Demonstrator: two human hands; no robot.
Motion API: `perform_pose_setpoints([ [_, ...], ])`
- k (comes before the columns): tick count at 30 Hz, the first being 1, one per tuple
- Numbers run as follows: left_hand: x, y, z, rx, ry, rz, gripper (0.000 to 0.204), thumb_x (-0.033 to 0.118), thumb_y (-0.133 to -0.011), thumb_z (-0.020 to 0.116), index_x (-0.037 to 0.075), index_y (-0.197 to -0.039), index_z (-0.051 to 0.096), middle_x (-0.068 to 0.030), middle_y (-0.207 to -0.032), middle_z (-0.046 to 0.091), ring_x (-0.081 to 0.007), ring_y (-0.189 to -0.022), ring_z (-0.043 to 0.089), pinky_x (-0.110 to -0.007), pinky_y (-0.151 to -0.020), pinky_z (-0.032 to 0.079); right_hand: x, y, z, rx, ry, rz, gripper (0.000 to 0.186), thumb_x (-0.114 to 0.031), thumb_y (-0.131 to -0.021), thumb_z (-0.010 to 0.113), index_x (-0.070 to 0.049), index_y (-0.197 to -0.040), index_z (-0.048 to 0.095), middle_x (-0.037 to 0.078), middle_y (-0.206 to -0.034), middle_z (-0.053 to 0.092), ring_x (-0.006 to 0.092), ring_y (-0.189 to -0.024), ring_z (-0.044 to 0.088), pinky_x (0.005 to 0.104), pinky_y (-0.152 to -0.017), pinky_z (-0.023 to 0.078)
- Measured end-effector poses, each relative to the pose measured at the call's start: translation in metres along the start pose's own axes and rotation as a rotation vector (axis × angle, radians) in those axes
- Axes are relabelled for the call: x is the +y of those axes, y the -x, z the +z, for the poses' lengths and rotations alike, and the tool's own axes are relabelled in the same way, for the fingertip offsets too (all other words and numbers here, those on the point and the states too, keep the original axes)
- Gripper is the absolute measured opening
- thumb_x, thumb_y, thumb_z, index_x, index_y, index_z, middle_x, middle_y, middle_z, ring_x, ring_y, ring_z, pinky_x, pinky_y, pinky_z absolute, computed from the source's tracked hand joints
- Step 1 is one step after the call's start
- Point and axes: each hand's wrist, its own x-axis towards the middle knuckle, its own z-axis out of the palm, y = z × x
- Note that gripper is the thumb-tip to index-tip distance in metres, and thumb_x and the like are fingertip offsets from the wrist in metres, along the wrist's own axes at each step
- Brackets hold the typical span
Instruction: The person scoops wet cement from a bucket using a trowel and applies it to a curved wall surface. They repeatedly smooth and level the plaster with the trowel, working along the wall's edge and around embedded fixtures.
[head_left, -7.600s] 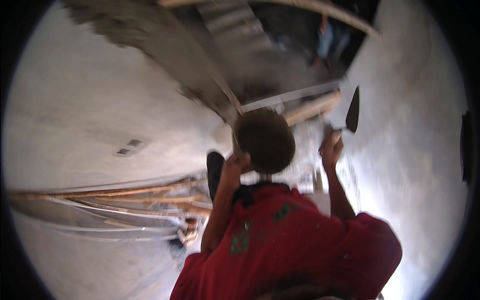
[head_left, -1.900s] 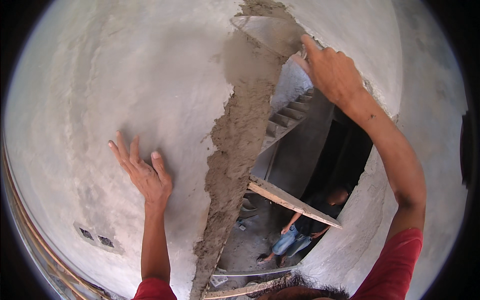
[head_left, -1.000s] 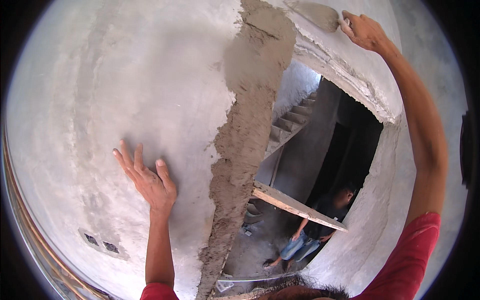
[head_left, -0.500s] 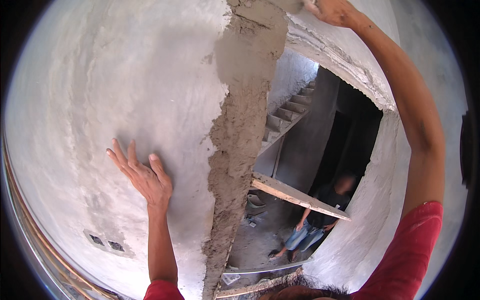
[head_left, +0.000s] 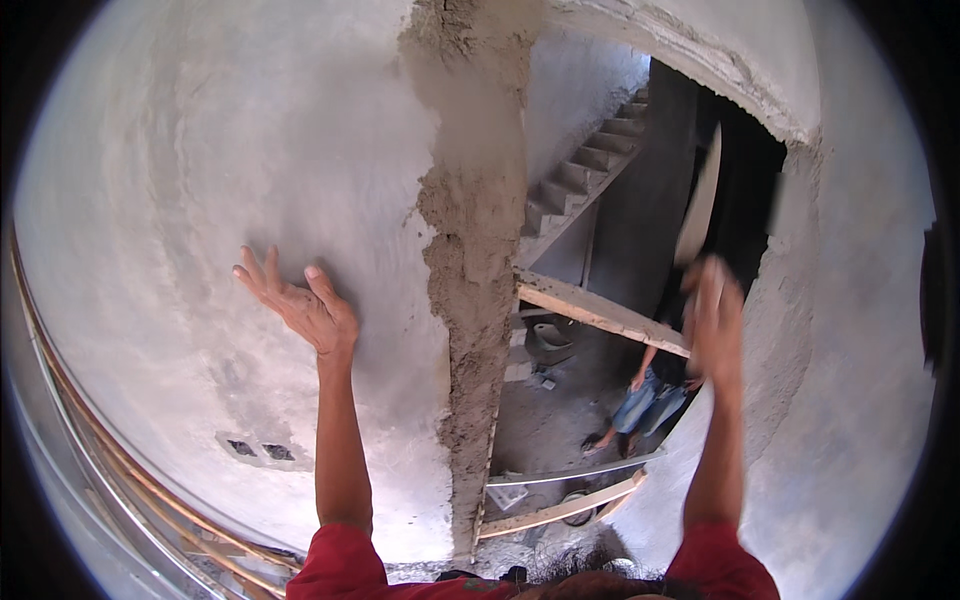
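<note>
My left hand (head_left: 312, 308) rests with spread fingers against the grey plastered wall (head_left: 250, 130) and holds nothing. In front of the opening, my right hand (head_left: 714, 315) is raised and smeared by motion. It grips a trowel (head_left: 702, 195), whose thin pale blade points upward and shows nearly edge-on; its handle is hidden by the hand. Between wall and opening runs a rough strip of brown mortar (head_left: 478, 190), smoother and damp-looking near the top. The trowel is apart from this strip.
A wooden plank (head_left: 600, 312) crosses the opening. Beyond it are concrete stairs (head_left: 585, 175) and a person in blue shorts (head_left: 640, 405). Lower down, another wooden board (head_left: 565, 508) spans the gap. Two electrical boxes (head_left: 258, 450) sit in the wall; long poles (head_left: 110, 470) lie at far left.
My right hand has come down from the top of the opening to its right side, bringing the trowel away from the wall. My left hand stays on the wall while the view has shifted.
</note>
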Motion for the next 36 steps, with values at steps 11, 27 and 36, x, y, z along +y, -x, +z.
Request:
perform_pose_setpoints([
  [11, 0.008, 0.010, 0.013, -0.009, 0.252, -0.049, 0.068, 0.040, -0.107, 0.046, 0.001, -0.153, 0.015, -0.0210, -0.165, 0.018, -0.0388, -0.156, 0.003, -0.057, -0.124, 0.005, 0.021, 0.304, 0.007, -0.209, -0.806, 1.252, 0.034, -0.041, -0.100, 0.051, -0.008, -0.108, 0.055, 0.003, -0.058, 0.048, 0.0138, -0.042, 0.044, 0.0300, -0.038, 0.035],
  [27, -0.048, 0.020, 0.003, -0.162, -0.059, 0.447, 0.064, 0.039, -0.106, 0.040, -0.004, -0.149, 0.017, -0.0296, -0.154, 0.027, -0.0444, -0.150, 0.016, -0.067, -0.121, 0.004, 0.006, 0.348, 0.016, -0.503, -0.429, 0.929, 0.038, -0.039, -0.104, 0.057, -0.002, -0.094, 0.062, -0.001, -0.056, 0.049, 0.0048, -0.043, 0.042, 0.0257, -0.040, 0.032],
  [36, -0.032, 0.032, 0.000, -0.216, -0.033, 0.288, 0.060, 0.046, -0.106, 0.035, -0.006, -0.134, 0.024, -0.0236, -0.137, 0.028, -0.0450, -0.144, 0.022, -0.066, -0.122, 0.012, 0.029, 0.436, 0.045, -0.119, -0.464, 1.071, 0.029, -0.028, -0.102, 0.056, -0.005, -0.084, 0.055, -0.002, -0.056, 0.047, 0.0049, -0.043, 0.041, 0.0240, -0.040, 0.030],
])
